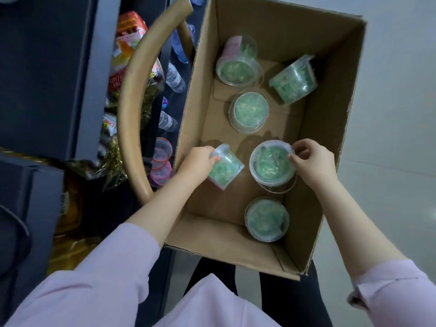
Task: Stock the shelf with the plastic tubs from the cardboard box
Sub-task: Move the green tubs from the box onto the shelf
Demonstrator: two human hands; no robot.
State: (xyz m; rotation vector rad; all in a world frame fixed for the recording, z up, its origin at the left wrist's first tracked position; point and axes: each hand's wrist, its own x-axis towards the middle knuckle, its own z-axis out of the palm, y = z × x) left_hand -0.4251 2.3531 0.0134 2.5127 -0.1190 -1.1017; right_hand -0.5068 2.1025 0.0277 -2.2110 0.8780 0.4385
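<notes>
An open cardboard box (330,119) holds several clear plastic tubs filled with green pieces. My left hand (197,162) grips one tub (227,169) lying tilted on its side near the box's left wall. My right hand (311,161) pinches the rim of an upright tub (271,165) in the middle of the box. Another upright tub (266,219) stands nearer to me. Further back are a tub (249,109), a stacked pair (237,67) and a tub on its side (293,80).
Left of the box, a curved wooden chair back (128,95) arcs over dark shelving (47,74) with water bottles (174,79), snack packets (125,55) and pink-rimmed tubs (161,161). Pale floor (389,114) lies to the right.
</notes>
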